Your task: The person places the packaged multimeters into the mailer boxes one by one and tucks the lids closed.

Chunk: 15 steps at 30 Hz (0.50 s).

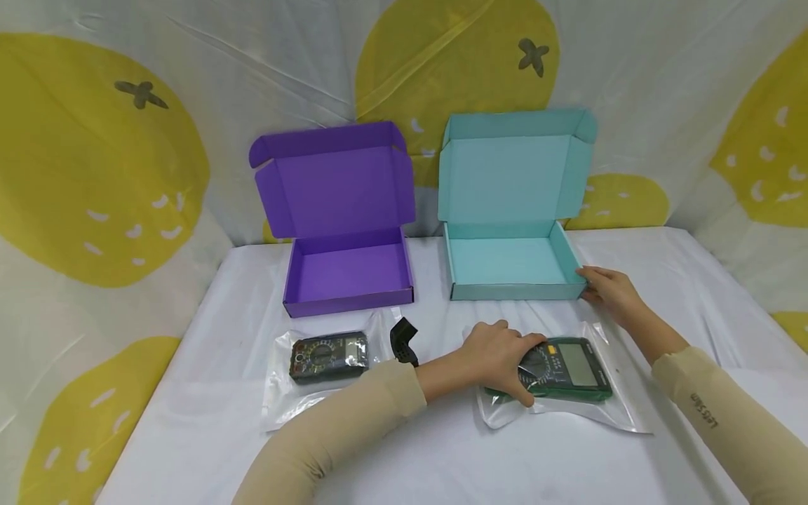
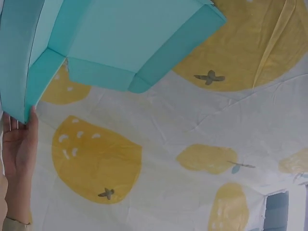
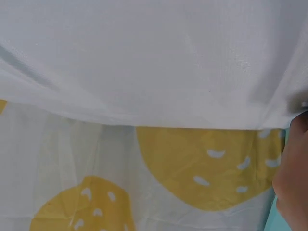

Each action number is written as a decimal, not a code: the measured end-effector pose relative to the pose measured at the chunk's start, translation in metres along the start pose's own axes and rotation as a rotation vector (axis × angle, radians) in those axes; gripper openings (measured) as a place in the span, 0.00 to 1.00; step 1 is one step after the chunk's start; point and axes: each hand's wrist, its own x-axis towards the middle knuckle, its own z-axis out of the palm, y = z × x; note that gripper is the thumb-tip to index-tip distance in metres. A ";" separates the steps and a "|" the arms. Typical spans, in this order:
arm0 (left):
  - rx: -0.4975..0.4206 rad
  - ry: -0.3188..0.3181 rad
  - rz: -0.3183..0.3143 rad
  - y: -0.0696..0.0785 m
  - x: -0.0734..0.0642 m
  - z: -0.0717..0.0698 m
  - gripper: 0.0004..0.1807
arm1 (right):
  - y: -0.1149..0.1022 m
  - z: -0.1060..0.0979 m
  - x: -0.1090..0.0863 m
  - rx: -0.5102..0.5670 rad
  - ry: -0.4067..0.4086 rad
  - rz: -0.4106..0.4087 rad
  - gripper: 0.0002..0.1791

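My left hand (image 1: 499,361) lies across a green-edged digital multimeter (image 1: 581,372) in a clear plastic bag (image 1: 625,414), thumb along its near side and fingers over its far side; the hand covers the meter's left end. At the front right corner of an open teal box (image 1: 511,291), my right hand (image 1: 611,294) pinches the side wall. That hand (image 2: 21,149) also shows below the box's corner (image 2: 38,79) in the left wrist view, and at the right edge of the right wrist view as a partial hand (image 3: 293,178).
Left of the teal box stands an open purple box (image 1: 347,301), lid raised. A smaller black multimeter (image 1: 328,358) lies bagged in front of it, by my left sleeve (image 1: 353,421). A white cloth (image 1: 505,463) covers the table; a lemon-print curtain (image 1: 284,63) hangs behind.
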 end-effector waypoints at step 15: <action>0.015 0.026 0.029 -0.016 -0.007 -0.015 0.49 | 0.001 -0.003 0.002 0.024 -0.051 -0.009 0.41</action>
